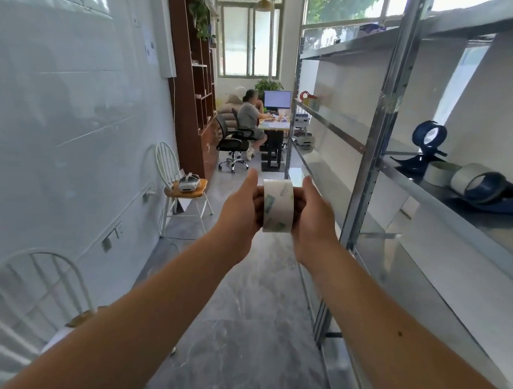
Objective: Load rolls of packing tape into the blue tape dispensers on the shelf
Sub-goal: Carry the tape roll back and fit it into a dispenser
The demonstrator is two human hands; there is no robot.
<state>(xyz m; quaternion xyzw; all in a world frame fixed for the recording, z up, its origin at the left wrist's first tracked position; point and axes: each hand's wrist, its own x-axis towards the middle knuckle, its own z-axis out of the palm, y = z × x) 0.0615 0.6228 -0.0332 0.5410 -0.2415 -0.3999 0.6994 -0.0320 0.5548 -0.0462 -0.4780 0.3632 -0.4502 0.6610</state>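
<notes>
Head view: left hand (242, 205) and right hand (314, 216) clasp the tape roll (277, 206) between them at its two sides, thumbs up, held in mid-air over the aisle floor (239, 330), left of the shelf post (369, 172). The fingertips are hidden behind the roll. The aisle is narrow, with a white chair (172, 170) on the left and the shelf edge on the right. On the shelf are an upright blue dispenser (426, 142) and a second dispenser (492, 192) lying down with a roll on it, cut by the frame edge. A spare roll (439, 173) sits between them. The lower shelves are blurred.
</notes>
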